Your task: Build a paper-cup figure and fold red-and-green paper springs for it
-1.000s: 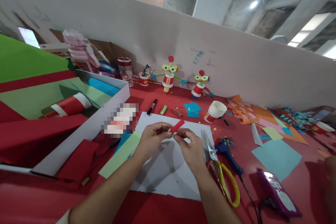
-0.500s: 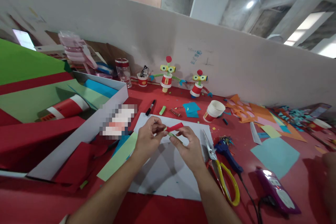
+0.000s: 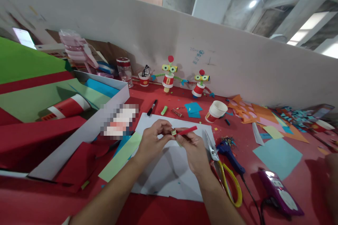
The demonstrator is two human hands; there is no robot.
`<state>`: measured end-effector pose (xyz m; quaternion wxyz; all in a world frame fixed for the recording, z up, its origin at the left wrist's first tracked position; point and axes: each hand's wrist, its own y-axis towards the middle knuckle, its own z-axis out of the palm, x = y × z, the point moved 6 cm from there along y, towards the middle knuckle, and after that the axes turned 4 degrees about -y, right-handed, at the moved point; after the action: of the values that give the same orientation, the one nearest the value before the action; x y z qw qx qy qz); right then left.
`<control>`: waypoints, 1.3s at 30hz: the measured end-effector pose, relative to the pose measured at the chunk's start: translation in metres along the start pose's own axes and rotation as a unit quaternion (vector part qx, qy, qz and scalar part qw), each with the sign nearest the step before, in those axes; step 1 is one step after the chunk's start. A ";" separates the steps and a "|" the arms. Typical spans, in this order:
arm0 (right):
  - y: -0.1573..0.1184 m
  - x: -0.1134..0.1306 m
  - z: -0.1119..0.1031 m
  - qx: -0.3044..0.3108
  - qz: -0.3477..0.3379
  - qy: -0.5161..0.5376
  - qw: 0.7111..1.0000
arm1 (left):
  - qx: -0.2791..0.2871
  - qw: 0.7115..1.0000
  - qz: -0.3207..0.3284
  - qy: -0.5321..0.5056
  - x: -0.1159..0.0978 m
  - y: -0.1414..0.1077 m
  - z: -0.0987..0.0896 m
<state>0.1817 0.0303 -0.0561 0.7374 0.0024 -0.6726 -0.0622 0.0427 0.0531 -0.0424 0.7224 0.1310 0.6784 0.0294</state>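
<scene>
Over a white paper sheet (image 3: 163,177), both hands are closed on a pair of interleaved paper strips. My left hand (image 3: 153,140) pinches the small folded stack (image 3: 173,132), where red and pale green layers alternate. My right hand (image 3: 194,149) grips the strips beside that stack. From its fingers the loose red paper strip (image 3: 188,130) sticks out to the upper right; the green strip is mostly hidden below. Beyond the sheet lie a green folded paper spring (image 3: 164,110), a red one (image 3: 176,113) and a black marker (image 3: 152,107).
Yellow-handled scissors (image 3: 237,197) and a blue glue gun (image 3: 232,158) with a cord lie at right, near a purple device (image 3: 280,191). Stacked paper cups (image 3: 216,113) stand behind. Two paper-cup robots (image 3: 168,80) stand by the wall. A white box (image 3: 79,139) of coloured paper fills the left.
The folded stack now shows between my hands. The red strip has shifted right and sticks out further past my right fingers. My right hand has closed in on the strips.
</scene>
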 end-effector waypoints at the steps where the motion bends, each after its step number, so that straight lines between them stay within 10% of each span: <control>1: 0.000 -0.001 0.001 -0.003 0.010 0.018 1.000 | -0.003 1.000 -0.006 -0.018 0.000 0.000 0.000; 13: -0.005 -0.008 0.007 -0.060 -0.006 0.068 0.996 | -0.021 0.968 -0.107 -0.226 0.021 -0.004 0.016; 39: -0.012 0.006 0.006 -0.027 -0.063 -0.023 0.997 | 0.033 0.940 -0.177 -0.290 0.024 -0.002 0.018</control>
<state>0.1748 0.0180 -0.0506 0.7160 0.0231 -0.6861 -0.1266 0.0617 0.0535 -0.0654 0.8766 0.0355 0.4522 -0.1606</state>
